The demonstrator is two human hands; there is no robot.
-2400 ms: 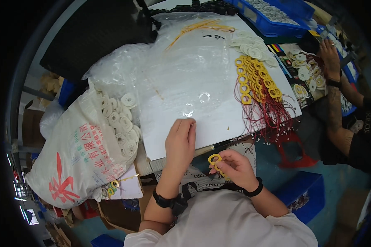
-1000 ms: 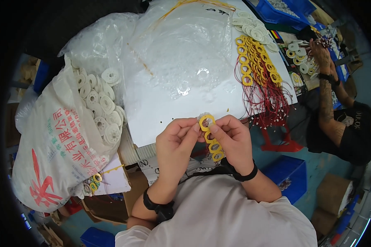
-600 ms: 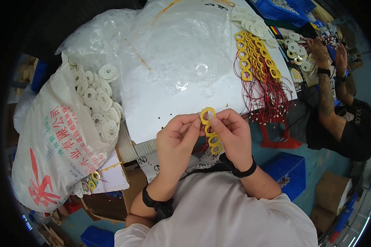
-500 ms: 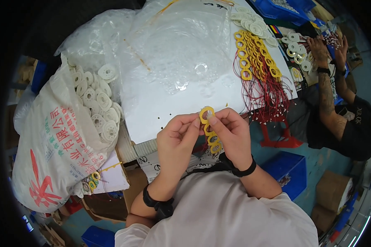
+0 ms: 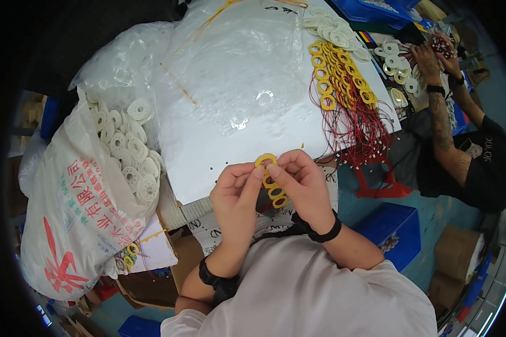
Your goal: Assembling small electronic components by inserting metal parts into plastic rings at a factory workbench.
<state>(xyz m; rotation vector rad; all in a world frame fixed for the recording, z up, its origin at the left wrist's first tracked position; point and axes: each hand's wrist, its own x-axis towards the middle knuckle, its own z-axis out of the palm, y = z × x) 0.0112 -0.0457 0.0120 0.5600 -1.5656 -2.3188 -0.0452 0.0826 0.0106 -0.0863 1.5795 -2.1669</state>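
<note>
A strip of yellow rings (image 5: 276, 192) hangs in front of my chest, held at its top ring by both hands. My left hand (image 5: 234, 188) pinches the left side of that ring between thumb and fingertips. From the other side my right hand (image 5: 305, 188) grips it, the thumb lying over the ring's lower edge. Several more rings dangle between my palms, partly hidden by the right thumb. To the right on the white table (image 5: 202, 168) lie rows of yellow rings (image 5: 327, 73) with red and dark wires (image 5: 358, 132) trailing over the edge.
On the left a white woven sack (image 5: 78, 213) spills white discs (image 5: 136, 147). Clear plastic film (image 5: 230, 67) covers part of the table. More white discs (image 5: 338, 38) lie at the back. At right, a co-worker's hands (image 5: 430, 62) handle wires. A blue bin (image 5: 391, 230) stands low right.
The whole view has shifted slightly. My hands and the ring strip have moved a little left, both still gripping the top ring. The co-worker's hands have moved closer to the wire bundle.
</note>
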